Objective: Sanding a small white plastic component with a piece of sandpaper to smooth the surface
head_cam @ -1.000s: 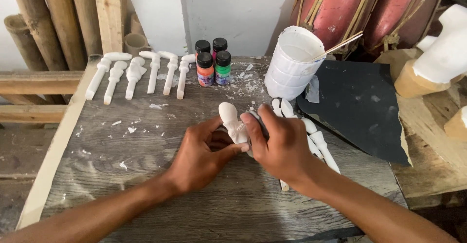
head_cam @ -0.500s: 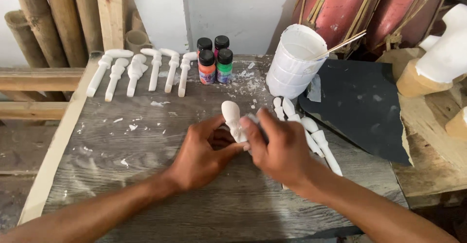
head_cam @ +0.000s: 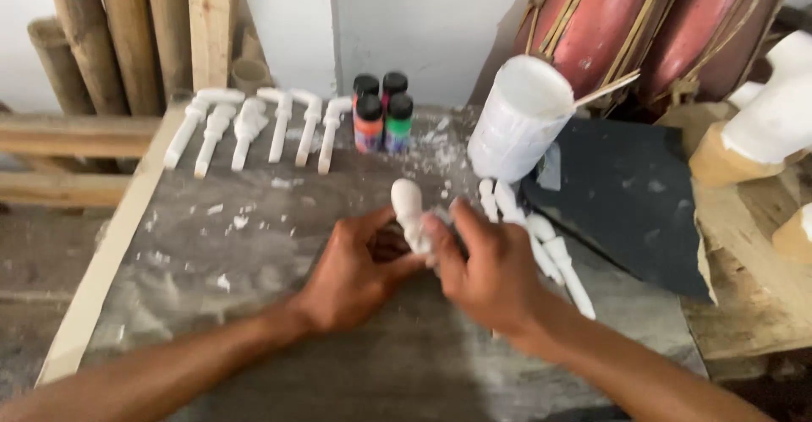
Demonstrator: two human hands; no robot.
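— Where is the white carved piece (head_cam: 409, 211)?

— Above the middle of the bench (head_cam: 211, 304), rounded end up, pinched between both hands. The left hand (head_cam: 355, 274) has its grip pressed on the lower part; the right hand (head_cam: 486, 265) closes its fingers on the other side, likely to steady it.

— What's nearby?

— More white pieces (head_cam: 541, 253) lie just beside the right hand, a row of them (head_cam: 254, 126) at the back, paint bottles (head_cam: 382, 113) and a white-smeared cup (head_cam: 520, 117) behind. Nothing stands between.

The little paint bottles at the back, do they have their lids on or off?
On. All four paint bottles stand upright on the table, each topped with a black cap, none lying loose.
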